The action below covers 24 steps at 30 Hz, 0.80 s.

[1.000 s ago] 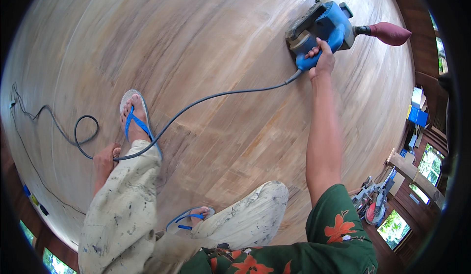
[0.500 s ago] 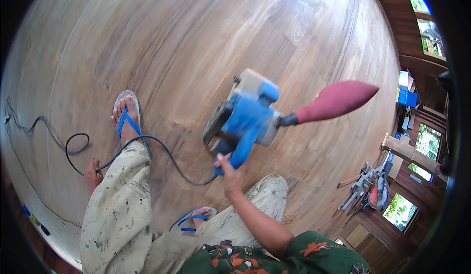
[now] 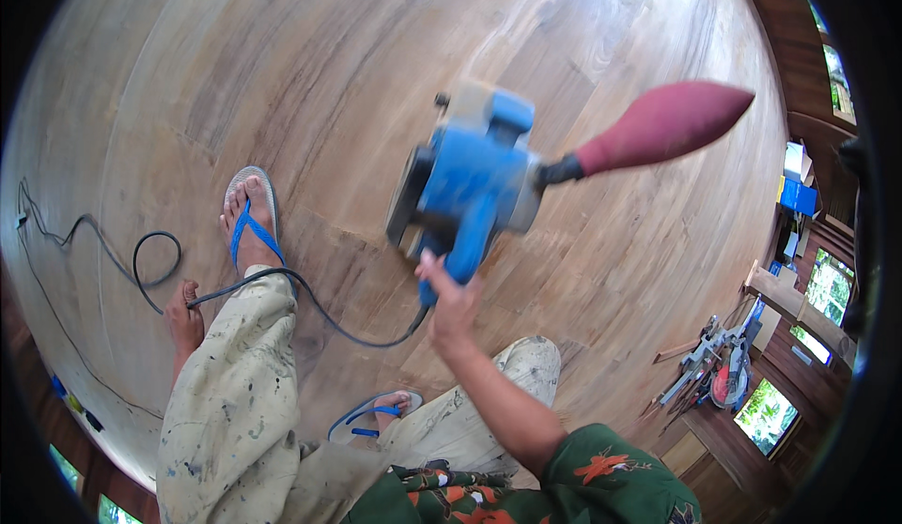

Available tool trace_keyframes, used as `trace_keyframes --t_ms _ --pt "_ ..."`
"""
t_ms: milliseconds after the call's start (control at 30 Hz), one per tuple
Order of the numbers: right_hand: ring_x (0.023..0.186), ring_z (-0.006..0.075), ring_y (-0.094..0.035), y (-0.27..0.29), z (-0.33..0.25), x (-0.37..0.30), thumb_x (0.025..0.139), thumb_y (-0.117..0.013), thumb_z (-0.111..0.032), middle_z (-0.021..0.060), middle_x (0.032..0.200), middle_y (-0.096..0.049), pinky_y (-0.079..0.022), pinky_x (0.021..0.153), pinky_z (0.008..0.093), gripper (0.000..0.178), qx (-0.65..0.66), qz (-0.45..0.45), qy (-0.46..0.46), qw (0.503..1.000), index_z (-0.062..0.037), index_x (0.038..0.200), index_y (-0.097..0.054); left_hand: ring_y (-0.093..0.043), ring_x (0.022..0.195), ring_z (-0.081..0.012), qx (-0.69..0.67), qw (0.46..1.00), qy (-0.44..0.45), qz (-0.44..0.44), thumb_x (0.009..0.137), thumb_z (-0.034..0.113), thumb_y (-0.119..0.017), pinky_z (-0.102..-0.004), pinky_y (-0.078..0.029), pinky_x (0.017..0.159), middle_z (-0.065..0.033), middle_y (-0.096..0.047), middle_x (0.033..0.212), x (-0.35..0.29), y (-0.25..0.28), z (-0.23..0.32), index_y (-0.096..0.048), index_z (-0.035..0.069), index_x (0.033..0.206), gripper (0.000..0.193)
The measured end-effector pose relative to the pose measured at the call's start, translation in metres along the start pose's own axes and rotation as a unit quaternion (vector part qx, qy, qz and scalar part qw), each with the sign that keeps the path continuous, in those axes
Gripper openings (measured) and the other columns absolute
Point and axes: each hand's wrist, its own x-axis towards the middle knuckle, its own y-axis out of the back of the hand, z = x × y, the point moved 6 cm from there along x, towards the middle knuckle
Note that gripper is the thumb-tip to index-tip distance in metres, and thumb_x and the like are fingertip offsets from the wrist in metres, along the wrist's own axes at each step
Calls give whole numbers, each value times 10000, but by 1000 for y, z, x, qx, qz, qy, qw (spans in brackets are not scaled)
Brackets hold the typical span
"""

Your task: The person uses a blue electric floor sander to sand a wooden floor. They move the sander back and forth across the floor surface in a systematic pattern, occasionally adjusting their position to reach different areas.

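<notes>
Gripping the blue sander (image 3: 470, 191) by its handle, right-hand fingers (image 3: 443, 278) closed, red dust bag (image 3: 662, 125) pointing right.

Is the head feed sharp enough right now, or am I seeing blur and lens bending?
Head view: the blue sander and its red dust bag are smeared by motion blur, and the right hand is slightly soft; the floor boards curve toward the rim from fisheye distortion; light is even, with no harsh glare.
</notes>
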Motion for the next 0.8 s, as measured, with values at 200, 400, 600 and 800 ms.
trace_keyframes --t_ms 200,400,600,800 --pt "573 194 -638 -52 -174 229 865 -853 -183 68 661 -636 -502 556 321 243 82 -83 98 988 -46 768 -677 -671 814 -456 12 999 -43 10 1145 376 -479 -500 -490 699 -223 -690 863 -1 20 32 -699 42 1060 409" --pt "570 166 -605 -110 -302 372 906 -802 -225 26 660 -616 -503 557 343 231 33 -142 149 978 -116 788 -636 -680 775 -445 -5 992 -124 8 1133 386 -503 -497 -501 662 -203 -697 847 -4 21 85 -718 71 1056 390" --pt "564 190 -577 -84 -278 351 909 -805 -182 36 654 -577 -505 563 364 290 21 -118 134 984 -129 788 -546 -687 778 -439 -6 992 -125 -2 1139 376 -493 -484 -506 663 -201 -703 854 -6 15 85 -720 80 1073 379" --pt "517 173 -578 -30 -170 226 873 -824 -158 57 634 -602 -466 511 325 234 33 -21 147 988 -37 748 -667 -664 763 -458 25 997 -61 28 1156 383 -445 -503 -489 665 -201 -679 820 -3 8 15 -695 81 1043 408"
